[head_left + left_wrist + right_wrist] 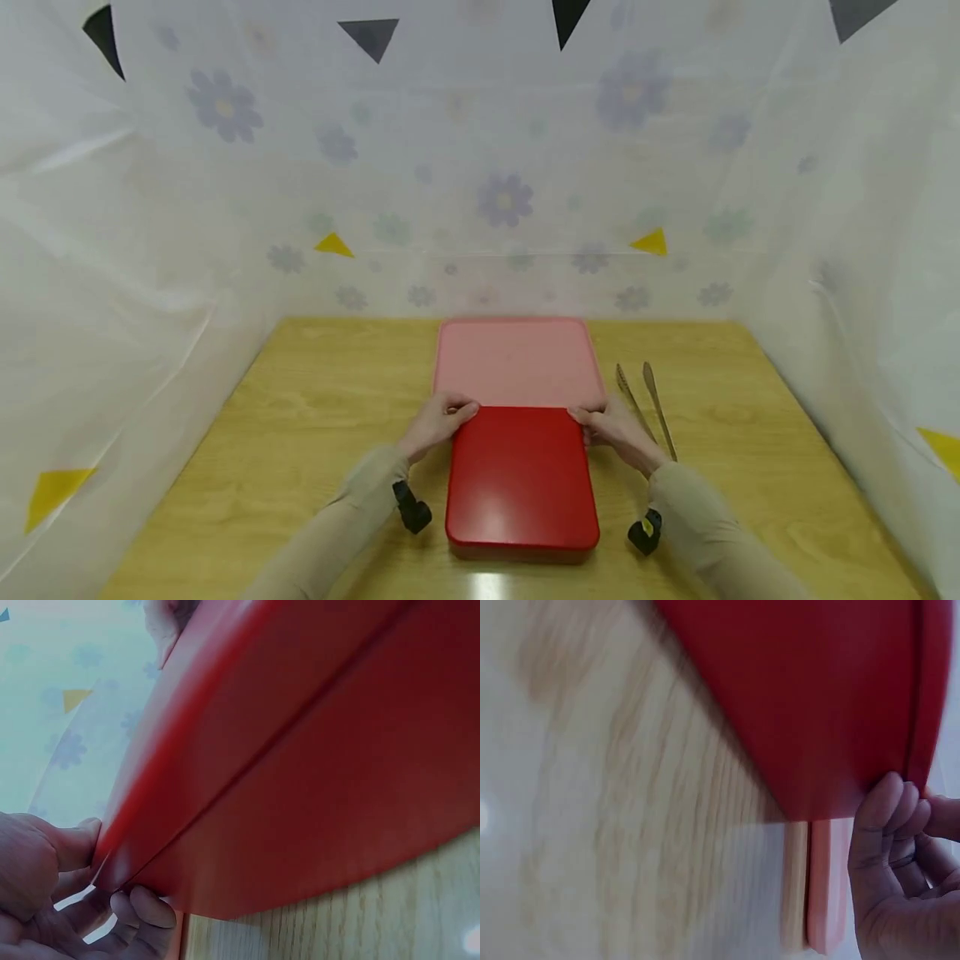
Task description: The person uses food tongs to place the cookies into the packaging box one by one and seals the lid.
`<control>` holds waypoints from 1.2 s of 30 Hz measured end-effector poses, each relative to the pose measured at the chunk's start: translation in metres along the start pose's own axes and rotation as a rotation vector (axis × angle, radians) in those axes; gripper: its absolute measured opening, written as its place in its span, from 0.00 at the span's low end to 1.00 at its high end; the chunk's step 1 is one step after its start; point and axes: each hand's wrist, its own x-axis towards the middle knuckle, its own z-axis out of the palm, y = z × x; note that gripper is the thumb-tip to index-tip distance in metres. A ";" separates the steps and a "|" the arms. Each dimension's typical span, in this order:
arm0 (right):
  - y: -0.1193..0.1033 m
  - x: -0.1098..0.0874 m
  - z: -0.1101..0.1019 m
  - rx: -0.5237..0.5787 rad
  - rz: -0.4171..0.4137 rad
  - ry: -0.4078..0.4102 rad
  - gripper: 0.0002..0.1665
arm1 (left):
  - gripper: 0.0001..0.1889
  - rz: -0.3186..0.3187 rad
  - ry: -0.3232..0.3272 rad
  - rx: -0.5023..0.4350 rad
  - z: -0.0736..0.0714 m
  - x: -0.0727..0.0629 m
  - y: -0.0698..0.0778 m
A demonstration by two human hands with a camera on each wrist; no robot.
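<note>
A red rectangular box (521,479) with a smooth lid (525,450) lies on the wooden table in front of me. My left hand (440,427) pinches the lid at its far left corner. In the left wrist view, that thumb (79,844) presses the upper edge while curled fingertips (150,906) sit at the seam below. At the far right corner my right hand (617,429) pinches the lid likewise. The right wrist view shows its fingers (885,806) bent against the seam. Whether the lid has lifted off the seam I cannot tell.
Behind the box lies a pink tray (517,358), touching or close to its far edge. To the right are wooden-looking tongs or two slim utensils (654,400), partly behind my right hand. White sheeting (502,150) with flowers encloses the table (330,383).
</note>
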 end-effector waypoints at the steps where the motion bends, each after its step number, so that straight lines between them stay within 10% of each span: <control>1: 0.001 -0.001 0.000 0.006 0.000 -0.005 0.22 | 0.14 0.006 -0.003 -0.001 0.000 0.000 0.000; 7: 0.003 0.000 0.002 -0.025 -0.017 -0.003 0.20 | 0.15 -0.017 0.016 0.003 -0.004 -0.001 0.000; 12: 0.003 0.001 -0.006 -0.296 -0.159 0.127 0.25 | 0.17 -0.030 0.066 0.058 -0.006 -0.002 -0.002; 16: 0.005 0.001 -0.017 -0.681 -0.329 0.340 0.27 | 0.23 0.082 0.252 0.338 -0.016 0.001 -0.009; 20: 0.009 -0.004 -0.027 -0.995 -0.310 0.454 0.41 | 0.33 0.064 0.417 0.715 -0.029 0.002 -0.019; 27: 0.017 -0.010 -0.038 -1.138 -0.130 0.440 0.55 | 0.47 -0.149 0.352 0.913 -0.043 -0.003 -0.026; 36: 0.019 -0.010 -0.040 -1.130 -0.094 0.416 0.56 | 0.47 -0.208 0.320 0.877 -0.046 -0.006 -0.029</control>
